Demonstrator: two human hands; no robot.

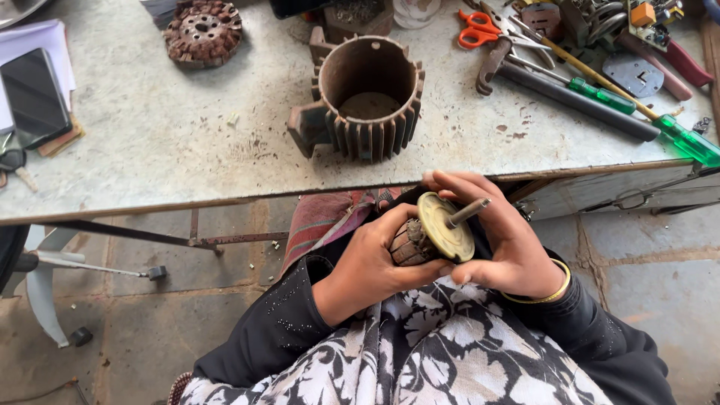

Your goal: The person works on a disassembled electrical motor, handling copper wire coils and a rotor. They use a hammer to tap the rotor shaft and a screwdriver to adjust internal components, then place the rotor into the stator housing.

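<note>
Head view: left hand was curled tight around the rusty, brown, ribbed cylindrical motor rotor, held over the lap below the grey desk edge. Right hand cupped its dull yellow end disc, fingers half-closed. A bare steel shaft stuck out, tilted up-right. A rusty finned motor housing stood on the desk.

A dark phone lies at the upper left of the frame. Its flat black screen is blank. It rests on white paper.

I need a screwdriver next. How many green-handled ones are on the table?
2: a clear green one at the table's right edge, and a darker green one just left of it. Others may hide in the clutter.
</note>
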